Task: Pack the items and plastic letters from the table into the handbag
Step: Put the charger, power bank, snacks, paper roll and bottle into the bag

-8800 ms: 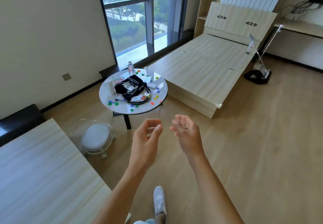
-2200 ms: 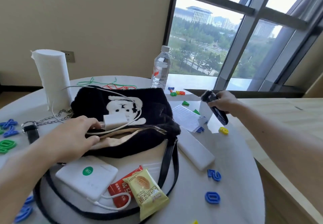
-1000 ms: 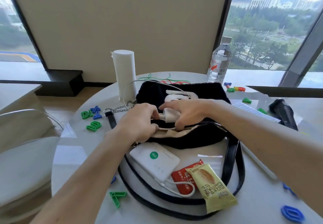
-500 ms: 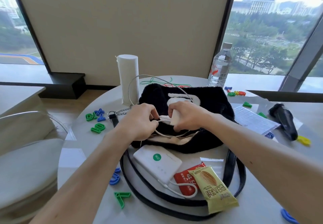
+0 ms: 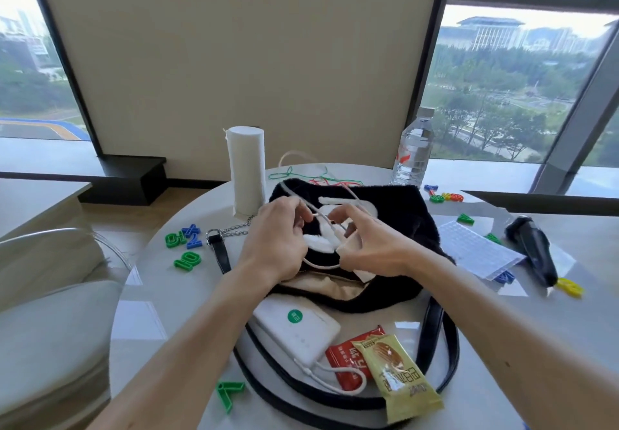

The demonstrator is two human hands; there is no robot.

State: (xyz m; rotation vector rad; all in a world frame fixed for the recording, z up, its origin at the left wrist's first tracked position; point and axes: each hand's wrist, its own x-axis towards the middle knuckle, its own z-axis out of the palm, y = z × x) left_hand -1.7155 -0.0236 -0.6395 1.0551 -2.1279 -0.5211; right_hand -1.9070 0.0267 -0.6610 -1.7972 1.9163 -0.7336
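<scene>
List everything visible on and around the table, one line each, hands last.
handbag: one, black fluffy, table centre, mouth open toward the person
white cable: one, looped above the handbag, held in both hands
power bank: one, white with green dot, in front of the handbag
snack packets: two, red and olive-yellow, near edge, overlapping
paper roll: one, white, upright behind the handbag, left
water bottle: one, clear, upright at the back right
plastic letters: several, green, blue, yellow, red, scattered around the table
black device: one, right side
bubble wrap sheet: one, clear, right of the handbag
left hand: pinching the cable
right hand: grip on the cable
</scene>
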